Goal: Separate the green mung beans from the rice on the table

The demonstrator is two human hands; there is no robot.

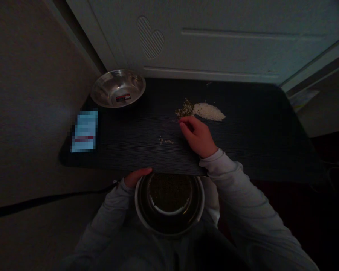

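Observation:
My right hand is over the dark tabletop, its fingers curled together at the near edge of a small heap of mixed dark and pale grains. What the fingertips hold, if anything, is hidden. Touching this heap on the right is a pile of pale, rice-like grains. A few loose pale grains lie closer to me. At the table's front edge, my left hand rests with a finger stretched out, beside a round metal bowl holding a dark mass. Its other fingers are hidden.
An empty-looking steel basin with a label inside stands at the back left of the table. A lit phone, blurred out, lies before it. Behind the table is a pale panel with a heart relief; a wall borders the left.

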